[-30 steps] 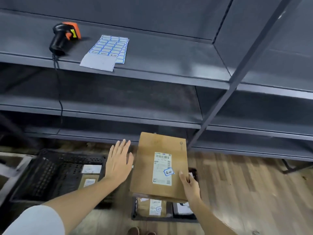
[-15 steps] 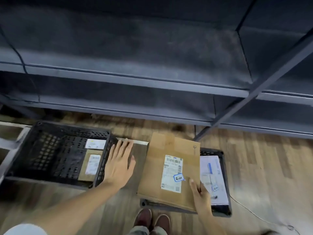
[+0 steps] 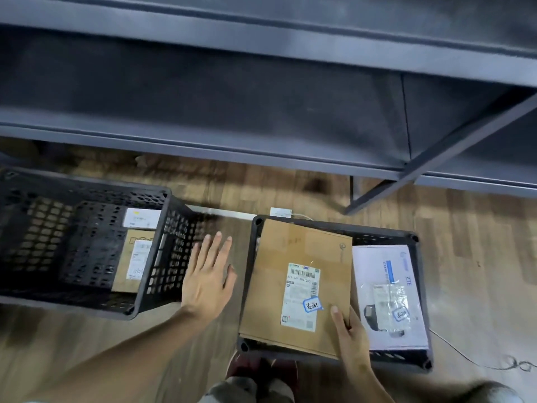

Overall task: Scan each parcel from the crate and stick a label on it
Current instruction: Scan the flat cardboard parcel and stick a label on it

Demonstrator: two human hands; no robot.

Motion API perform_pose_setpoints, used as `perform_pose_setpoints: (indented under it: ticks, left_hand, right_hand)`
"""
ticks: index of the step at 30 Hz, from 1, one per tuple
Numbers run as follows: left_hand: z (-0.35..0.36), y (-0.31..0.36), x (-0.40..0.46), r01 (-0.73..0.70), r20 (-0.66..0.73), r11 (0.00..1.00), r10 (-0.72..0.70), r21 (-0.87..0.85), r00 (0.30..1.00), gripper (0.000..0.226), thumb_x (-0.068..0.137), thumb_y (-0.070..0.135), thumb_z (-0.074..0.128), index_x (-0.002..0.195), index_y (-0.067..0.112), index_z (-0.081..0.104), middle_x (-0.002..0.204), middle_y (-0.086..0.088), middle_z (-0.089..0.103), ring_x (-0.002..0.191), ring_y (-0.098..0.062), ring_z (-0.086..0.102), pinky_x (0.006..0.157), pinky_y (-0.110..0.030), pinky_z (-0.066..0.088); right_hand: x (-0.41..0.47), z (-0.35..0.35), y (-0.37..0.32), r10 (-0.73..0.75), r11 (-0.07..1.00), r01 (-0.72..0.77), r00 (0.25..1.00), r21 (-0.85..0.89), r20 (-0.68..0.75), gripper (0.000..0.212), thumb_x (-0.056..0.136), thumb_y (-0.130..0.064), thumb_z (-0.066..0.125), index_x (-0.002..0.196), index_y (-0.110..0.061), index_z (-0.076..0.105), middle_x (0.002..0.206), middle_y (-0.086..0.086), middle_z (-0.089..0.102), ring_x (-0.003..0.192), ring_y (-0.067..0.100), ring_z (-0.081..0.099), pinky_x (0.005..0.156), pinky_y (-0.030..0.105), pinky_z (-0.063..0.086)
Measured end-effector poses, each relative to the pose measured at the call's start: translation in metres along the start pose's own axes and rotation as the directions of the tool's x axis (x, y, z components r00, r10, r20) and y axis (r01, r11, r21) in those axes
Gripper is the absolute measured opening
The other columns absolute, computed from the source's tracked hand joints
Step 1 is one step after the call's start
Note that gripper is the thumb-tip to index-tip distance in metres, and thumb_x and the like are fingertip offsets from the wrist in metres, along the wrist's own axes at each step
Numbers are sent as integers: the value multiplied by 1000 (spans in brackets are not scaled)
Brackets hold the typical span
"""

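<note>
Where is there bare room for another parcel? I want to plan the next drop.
The left crate has open mesh floor left of its two parcels. Bare wooden floor lies between crates and shelf. The right crate is crowded: brown parcel, gripped by the right hand, beside the white parcel.

- Cardboard box (image 3: pixel 296 286) gripped by the right hand (image 3: pixel 353 335): matt brown, with a smooth paper label (image 3: pixel 302 296).
- Box (image 3: pixel 390 298) just right of the grip: white, under glossy plastic film.
- Crates (image 3: pixel 87 242): black perforated plastic.
- Floor (image 3: pixel 479 257): wood-look planks.
- Shelf (image 3: pixel 261 141): matt grey metal.
</note>
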State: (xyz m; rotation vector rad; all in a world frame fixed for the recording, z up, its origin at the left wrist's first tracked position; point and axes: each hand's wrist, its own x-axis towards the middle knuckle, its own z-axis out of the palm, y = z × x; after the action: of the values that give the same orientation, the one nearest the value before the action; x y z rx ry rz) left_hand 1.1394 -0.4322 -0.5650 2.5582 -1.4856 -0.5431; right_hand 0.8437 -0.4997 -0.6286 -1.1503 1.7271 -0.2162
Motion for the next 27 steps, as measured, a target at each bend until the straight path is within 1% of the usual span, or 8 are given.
perform_pose_setpoints:
  ticks: [4, 7, 10, 13, 16, 20, 22, 27]
  left_hand:
    - [14, 8, -2, -44, 4, 999, 44, -14, 999, 59, 91, 33, 25, 144, 10, 39, 150, -11, 36, 142, -29, 27, 117, -39, 10]
    - [20, 13, -6, -56, -2, 998, 56, -21, 998, 58, 92, 33, 27, 144, 10, 38, 149, -12, 38, 140, -30, 31, 117, -39, 13]
    - [28, 20, -11, 32, 92, 993, -21, -117, 996, 56, 97, 34, 34, 150, 19, 24, 154, -4, 30, 141, -24, 30, 116, -38, 23]
    - [38, 33, -17, 134, 249, 948, -60, -289, 967, 58, 97, 28, 43, 150, 24, 21, 152, 1, 32, 123, -22, 51, 94, -36, 50]
    - [53, 44, -21, 168, 337, 927, -49, -334, 940, 61, 96, 20, 48, 149, 30, 19, 148, 5, 36, 106, -16, 61, 76, -25, 51]
    - [68, 58, -19, 184, 345, 931, -68, -315, 936, 58, 92, 9, 48, 146, 22, 31, 155, 8, 24, 123, -15, 52, 99, -27, 44]
    - [71, 61, -16, 180, 341, 929, -63, -324, 938, 57, 89, 5, 48, 142, 22, 37, 154, 9, 26, 121, -15, 52, 100, -28, 43]
    - [69, 63, -6, 242, 389, 925, -116, -293, 914, 56, 90, 2, 45, 142, 19, 34, 152, 6, 29, 122, -18, 51, 101, -30, 45]
  right_hand:
    - [7, 0, -7, -22, 999, 23, 1000, -25, 21, 36, 89, -48, 57, 118, -27, 57, 97, -18, 64, 91, 8, 59, 76, 24, 46]
    - [17, -2, -12, -70, 990, 73, 997, -118, 31, 35, 93, -38, 56, 122, -17, 57, 102, -5, 66, 90, 13, 56, 75, 24, 41]
    - [23, -5, -15, -49, 976, 62, 997, -208, 66, 32, 94, -32, 57, 120, -12, 58, 107, 5, 68, 90, 20, 58, 73, 26, 40]
    - [26, -7, -18, -24, 971, 43, 996, -236, 80, 30, 95, -30, 57, 117, -10, 60, 105, 7, 68, 96, 25, 61, 73, 26, 40]
    - [30, -7, -21, -1, 967, 21, 997, -253, 78, 28, 94, -31, 57, 106, -6, 61, 96, 6, 66, 93, 25, 61, 69, 25, 37]
    - [37, -13, -20, 54, 971, -42, 998, -236, 44, 27, 93, -31, 59, 98, -5, 60, 88, 6, 66, 88, 24, 59, 68, 28, 40]
    - [42, -15, -22, 62, 970, -53, 998, -235, 30, 25, 92, -31, 61, 98, -6, 60, 83, 4, 63, 86, 24, 57, 69, 29, 40]
    - [45, -10, -34, 88, 971, -73, 995, -227, 55, 37, 89, -33, 63, 118, -11, 59, 94, 4, 67, 87, 22, 60, 69, 25, 39]
